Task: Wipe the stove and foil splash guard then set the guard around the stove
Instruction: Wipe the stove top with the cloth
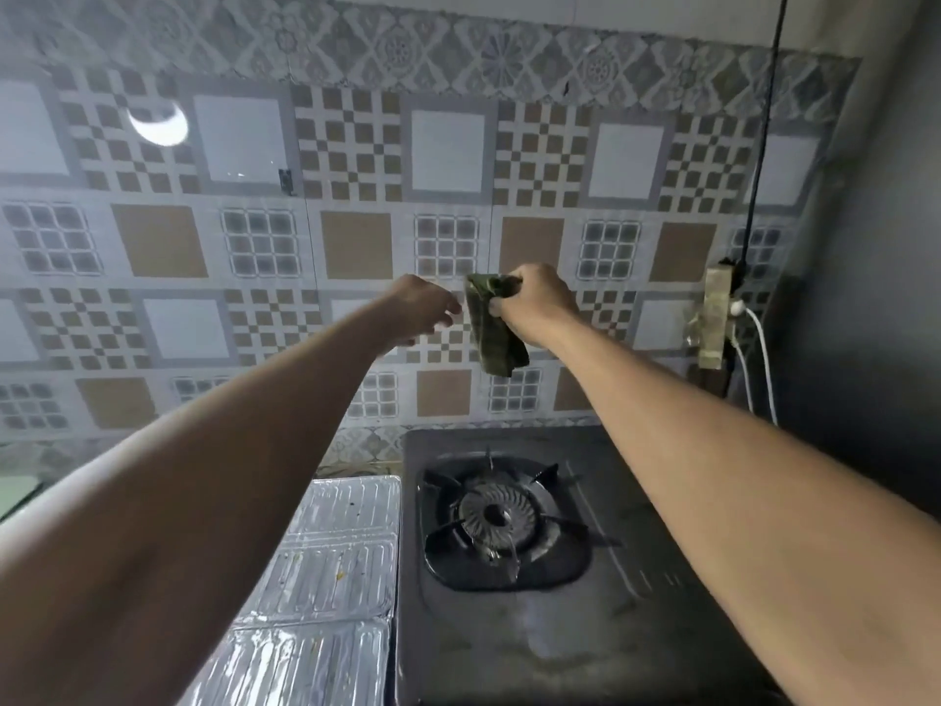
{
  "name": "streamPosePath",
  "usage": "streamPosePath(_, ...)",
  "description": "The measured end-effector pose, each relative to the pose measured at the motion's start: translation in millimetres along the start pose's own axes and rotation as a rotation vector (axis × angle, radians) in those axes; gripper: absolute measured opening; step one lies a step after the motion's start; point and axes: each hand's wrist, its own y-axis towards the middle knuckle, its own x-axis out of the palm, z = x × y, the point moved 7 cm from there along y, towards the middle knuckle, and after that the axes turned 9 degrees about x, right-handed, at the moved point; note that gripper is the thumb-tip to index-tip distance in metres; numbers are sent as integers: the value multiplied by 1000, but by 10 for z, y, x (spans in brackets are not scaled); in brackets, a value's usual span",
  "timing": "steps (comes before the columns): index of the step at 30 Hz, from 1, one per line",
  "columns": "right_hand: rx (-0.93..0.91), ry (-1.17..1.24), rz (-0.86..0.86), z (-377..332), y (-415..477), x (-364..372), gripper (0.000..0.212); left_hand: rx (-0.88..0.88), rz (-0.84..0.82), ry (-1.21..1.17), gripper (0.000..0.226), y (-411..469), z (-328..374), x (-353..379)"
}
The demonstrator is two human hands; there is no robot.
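Note:
A dark single-burner gas stove [534, 629] stands at the lower middle, its burner ring [496, 517] under a pot stand. The foil splash guard [331, 578] lies flat to the stove's left, ribbed and speckled with stains. Both my arms reach up toward the tiled wall. My right hand [540, 303] grips a folded dark green cloth [496, 333] that hangs down from it. My left hand [422, 310] is just left of the cloth, fingers loosely curled and holding nothing, its fingertips close to the cloth's edge.
A patterned tile wall [356, 236] fills the background. A power strip [713, 318] with a white cable hangs at the right, beside a dark wall [876, 298]. A black cord [764, 119] runs down from above.

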Motion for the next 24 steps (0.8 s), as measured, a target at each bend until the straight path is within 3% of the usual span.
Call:
streamPosePath(6, 32, -121, -34, 389, 55, 495, 26, 40, 58, 356, 35, 120, -971, 213)
streamPosePath(14, 0, -389, -98, 828, 300, 1189, 27, 63, -228, 739, 58, 268, -2002, 757)
streamPosePath(17, -42, -506, -128, 972, 431, 1447, 25, 62, -287, 797, 59, 350, -2304, 888)
streamPosePath(21, -132, -625, -147, 1068, 497, 1740, 24, 63, -332, 838, 79, 455, -2620, 1064)
streamPosePath(24, -156, -658, -145, 1116, 524, 1925, 20, 4, -361, 837, 72, 433, -2686, 1088)
